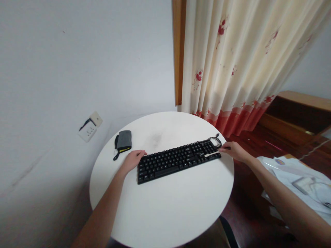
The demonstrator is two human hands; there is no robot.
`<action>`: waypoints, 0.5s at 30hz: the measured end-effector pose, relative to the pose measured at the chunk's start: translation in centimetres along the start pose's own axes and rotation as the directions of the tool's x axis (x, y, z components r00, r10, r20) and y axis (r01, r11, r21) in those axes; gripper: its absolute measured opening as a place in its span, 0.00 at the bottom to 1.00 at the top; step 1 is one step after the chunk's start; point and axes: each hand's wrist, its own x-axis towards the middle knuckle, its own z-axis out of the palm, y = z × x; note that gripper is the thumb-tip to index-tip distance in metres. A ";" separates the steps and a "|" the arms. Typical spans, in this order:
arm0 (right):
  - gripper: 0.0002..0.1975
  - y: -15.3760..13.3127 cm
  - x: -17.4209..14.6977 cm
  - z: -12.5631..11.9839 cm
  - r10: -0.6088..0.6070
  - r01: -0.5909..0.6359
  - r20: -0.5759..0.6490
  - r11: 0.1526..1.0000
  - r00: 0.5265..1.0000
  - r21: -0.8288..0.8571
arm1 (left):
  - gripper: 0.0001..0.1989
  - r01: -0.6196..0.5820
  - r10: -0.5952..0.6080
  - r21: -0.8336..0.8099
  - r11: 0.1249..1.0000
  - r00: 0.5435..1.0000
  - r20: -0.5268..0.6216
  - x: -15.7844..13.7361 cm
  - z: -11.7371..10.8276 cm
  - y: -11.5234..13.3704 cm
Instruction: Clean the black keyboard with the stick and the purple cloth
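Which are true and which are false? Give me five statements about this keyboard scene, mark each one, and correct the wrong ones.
1. The left hand is at the keyboard's left end. True.
2. The right hand is bare of any object. False: it holds a slim tool.
3. A coiled cable lies by the keyboard's far right corner. True.
4. Everything lies on a square surface. False: the white table is round.
5. The tool's pale end is over the keyboard. True.

The keyboard [165,164] is looking black with little white marks. The table [168,206] is looking white. The pouch [125,138] is showing grey and yellow. The curtain [214,62] is showing red flowers on cream.
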 end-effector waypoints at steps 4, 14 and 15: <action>0.19 -1.1 0.5 1.5 -0.072 0.072 -0.009 0.997 0.997 0.014 | 0.24 0.016 -0.016 0.001 1.000 1.000 0.000 0.0 0.0 0.1; 0.19 -4.9 0.4 3.0 -0.170 0.163 -0.054 0.979 0.984 -0.125 | 0.25 0.010 -0.010 0.002 1.000 1.000 0.002 0.0 -0.1 0.1; 0.19 -5.0 0.3 3.0 -0.173 0.165 -0.055 0.979 0.983 -0.119 | 0.25 0.011 -0.011 0.002 1.000 1.000 0.002 0.0 -0.1 0.2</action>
